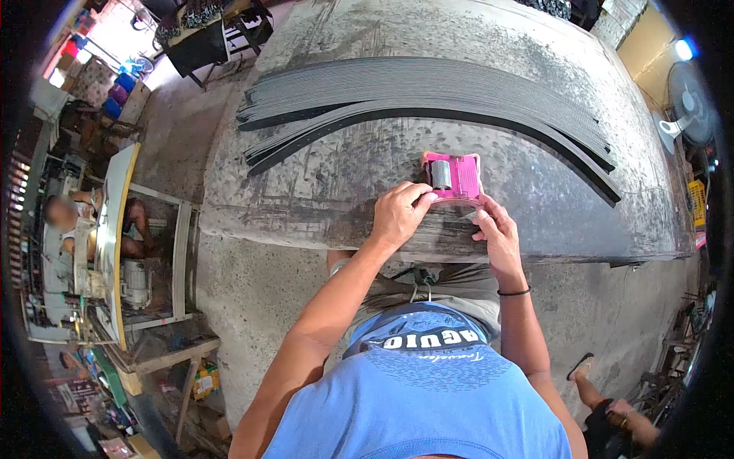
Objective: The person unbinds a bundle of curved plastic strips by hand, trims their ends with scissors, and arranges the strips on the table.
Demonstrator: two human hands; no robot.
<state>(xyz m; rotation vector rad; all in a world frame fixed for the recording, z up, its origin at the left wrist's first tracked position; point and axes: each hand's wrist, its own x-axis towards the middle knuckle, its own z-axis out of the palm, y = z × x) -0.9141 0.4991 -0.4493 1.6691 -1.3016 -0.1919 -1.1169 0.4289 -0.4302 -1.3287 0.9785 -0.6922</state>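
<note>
A small bright pink holder (468, 177) with a silver cylinder (441, 174) on its left side lies on the worktable (336, 172). My left hand (401, 214) is closed at the holder's near left corner, thumb and forefinger pinched on its edge. At the near right corner, my right hand (497, 229) has its fingers curled and pressed together. A thin curved edge runs between the two hands along the holder's near side. By the right fingertips shows a small greyish piece, too small to name. Beyond the holder lie long dark grey strips (428, 84) in a stacked, bowed bundle.
The table's near edge runs just in front of my body. A fan (688, 103) stands at the far right. To the left, a person sits behind a white-topped bench (118, 237). A person's leg (587, 390) shows at lower right.
</note>
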